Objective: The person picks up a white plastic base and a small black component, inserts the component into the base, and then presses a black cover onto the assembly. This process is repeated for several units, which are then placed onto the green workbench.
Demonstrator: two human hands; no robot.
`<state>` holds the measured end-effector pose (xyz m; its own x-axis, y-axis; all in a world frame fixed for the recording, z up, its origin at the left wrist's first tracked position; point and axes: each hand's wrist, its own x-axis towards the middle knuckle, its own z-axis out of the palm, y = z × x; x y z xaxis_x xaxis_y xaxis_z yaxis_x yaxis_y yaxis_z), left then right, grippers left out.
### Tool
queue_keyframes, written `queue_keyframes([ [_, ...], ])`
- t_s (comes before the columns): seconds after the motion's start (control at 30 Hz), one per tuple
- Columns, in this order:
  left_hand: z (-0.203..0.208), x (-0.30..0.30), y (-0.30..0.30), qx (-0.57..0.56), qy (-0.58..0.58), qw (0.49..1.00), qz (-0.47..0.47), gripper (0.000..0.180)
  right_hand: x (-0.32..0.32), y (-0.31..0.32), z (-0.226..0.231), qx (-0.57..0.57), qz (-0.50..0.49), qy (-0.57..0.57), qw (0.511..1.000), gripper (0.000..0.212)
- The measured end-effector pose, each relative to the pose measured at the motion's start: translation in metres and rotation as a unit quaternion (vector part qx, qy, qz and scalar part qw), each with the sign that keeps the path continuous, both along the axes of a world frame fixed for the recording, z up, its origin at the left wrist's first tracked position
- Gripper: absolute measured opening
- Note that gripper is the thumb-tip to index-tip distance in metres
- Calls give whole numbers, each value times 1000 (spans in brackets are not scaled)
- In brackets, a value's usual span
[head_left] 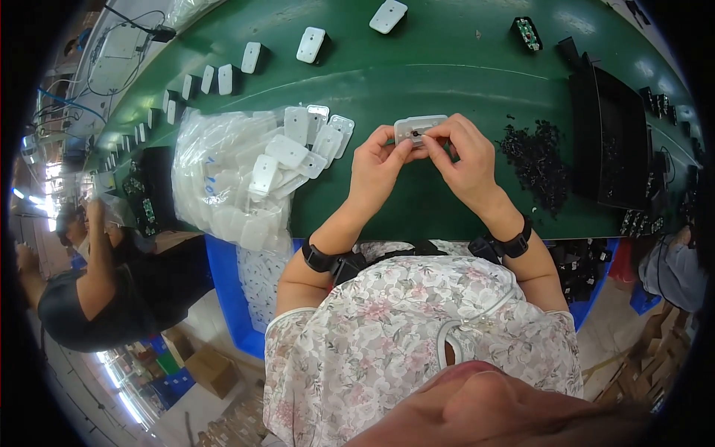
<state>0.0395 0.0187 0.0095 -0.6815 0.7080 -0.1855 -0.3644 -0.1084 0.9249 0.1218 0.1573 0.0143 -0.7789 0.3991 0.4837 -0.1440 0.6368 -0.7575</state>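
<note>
Just above the green table, a white plastic cover plate (421,121) with rounded corners is held between my two hands. My left hand (377,162) grips its left end and lower edge, thumb on the face. The fingers of my right hand (463,158) pinch a small black part (415,134) against the plate's middle; its exact kind is too small to tell. Left of my hands, a clear plastic bag (223,171) spills several loose white cover plates (286,151). Small black parts (538,165) lie in a heap to the right of my hands.
Black housings with white covers (311,45) stand in a curved row along the far left. A housing with a bare circuit board (527,34) sits far right, near a black bin (609,138). Blue crates (227,294) stand below the table edge. Another person (89,290) works at left.
</note>
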Motion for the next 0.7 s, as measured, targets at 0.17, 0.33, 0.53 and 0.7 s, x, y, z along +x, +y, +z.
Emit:
queue_keyframes([
  [0.17,-4,0,1,7,2,1000,15,14,-1,-1,-1,31,12,4,999,10],
  [0.33,-8,3,4,20,78,996,31,12,0,0,8,-18,14,-62,998,11],
  [0.53,-6,4,7,12,220,975,35,10,-1,3,10,-38,6,-89,995,13],
  [0.7,-3,0,7,-19,296,954,46,10,-1,0,10,-140,29,-136,980,14],
])
